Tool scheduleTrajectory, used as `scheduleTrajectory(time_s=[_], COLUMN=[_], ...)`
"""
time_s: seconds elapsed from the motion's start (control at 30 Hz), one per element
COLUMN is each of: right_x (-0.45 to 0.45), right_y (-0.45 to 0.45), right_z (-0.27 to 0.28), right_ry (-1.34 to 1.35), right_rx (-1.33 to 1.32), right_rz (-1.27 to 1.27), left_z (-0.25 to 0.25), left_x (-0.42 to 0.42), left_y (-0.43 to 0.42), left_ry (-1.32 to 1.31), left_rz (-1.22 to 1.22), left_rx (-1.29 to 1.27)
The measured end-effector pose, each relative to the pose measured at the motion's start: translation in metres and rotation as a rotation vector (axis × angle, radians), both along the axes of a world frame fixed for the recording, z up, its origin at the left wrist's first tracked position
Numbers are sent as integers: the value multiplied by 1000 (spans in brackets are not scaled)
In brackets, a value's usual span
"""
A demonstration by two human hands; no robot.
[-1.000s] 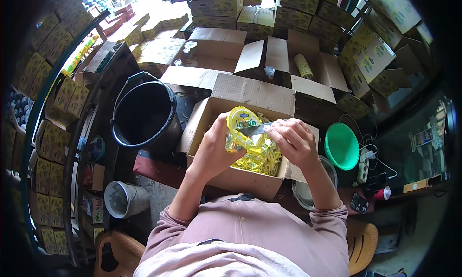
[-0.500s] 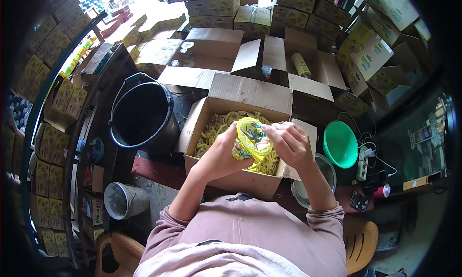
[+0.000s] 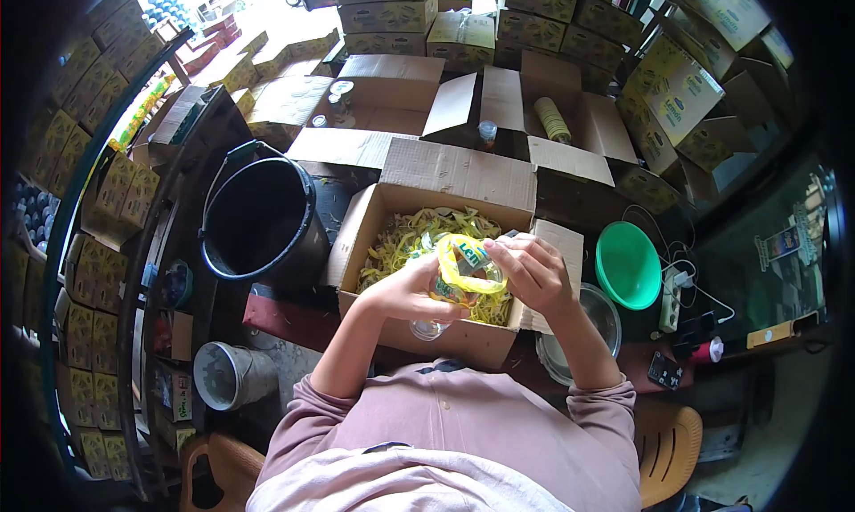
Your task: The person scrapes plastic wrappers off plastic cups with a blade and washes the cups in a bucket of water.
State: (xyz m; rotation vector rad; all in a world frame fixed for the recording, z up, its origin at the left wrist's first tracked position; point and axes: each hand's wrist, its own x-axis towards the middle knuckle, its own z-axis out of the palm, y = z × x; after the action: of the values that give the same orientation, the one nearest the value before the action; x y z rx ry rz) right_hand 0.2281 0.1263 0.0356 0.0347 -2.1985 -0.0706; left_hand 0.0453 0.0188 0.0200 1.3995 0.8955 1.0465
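Note:
My left hand (image 3: 411,288) is wrapped round a clear plastic cup with a yellow printed rim and label (image 3: 454,291), tilted above the open cardboard box (image 3: 450,343). At the cup's upper right edge, the fingers of my right hand (image 3: 533,267) are pinched on the yellow film. A grey blade-like piece shows by those fingers, mostly hidden. Yellow-green shredded strips (image 3: 419,231) fill the box below both hands. The cup's clear bottom shows under my left hand.
A black bucket (image 3: 307,236) stands left of the box, with a grey bucket (image 3: 214,369) lower down. To the right are green bowls (image 3: 628,267), a clear round container (image 3: 606,329), a power strip (image 3: 670,309) and a phone (image 3: 663,369). Open cartons (image 3: 356,147) stand behind.
The cup has tipped so its clear bottom shows toward me. The yellow film now looks folded back from the rim, and my right hand has moved slightly with it. The blade is less visible.

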Motion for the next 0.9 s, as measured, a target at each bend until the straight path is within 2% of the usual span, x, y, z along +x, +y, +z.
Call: scheduleTrajectory(time_s=[0.07, 0.17, 0.2, 0.3, 0.33, 0.43, 0.47, 0.6, 0.7, 0.83, 0.9], right_x=[1, -1, -3, -3, -3, -1, -1, 3, 0, -1, 0], right_y=[0, -1, -1, 0, 1, 5, 5, 7, 6, 5, 5], right_z=[-2, -3, -2, 0, 0, -3, -3, -4, -5, -6, -6], right_ry=[0, 12, 33, 45, 40, 37, 42, -17, -32, -27, -31], right_rx=[-33, -47, -37, -30, -31, -25, -42, -31, -12, 1, 9], right_rz=[14, 13, 12, -27, -45, -89, -76, -134, -132, -127, -121], left_z=[-4, -9, -13, -16, -17, -5, 0, 0, -5, -10, -10], left_x=[-5, -4, -3, 0, -4, 11, 8, 11, 25, 29, 24], left_y=[3, 8, 9, 11, 9, 13, 12, 8, 5, 11, 10], left_ry=[-26, -56, -160, -206, -153, -106, -111, 91, 525, 410, 435], left_rz=[-94, -212, -243, -154, -108, 245, 183, 368, 593, 620, 547], left_rx=[-107, -54, -127, -95, -169, 219, 173, 256, 452, 244, 230])
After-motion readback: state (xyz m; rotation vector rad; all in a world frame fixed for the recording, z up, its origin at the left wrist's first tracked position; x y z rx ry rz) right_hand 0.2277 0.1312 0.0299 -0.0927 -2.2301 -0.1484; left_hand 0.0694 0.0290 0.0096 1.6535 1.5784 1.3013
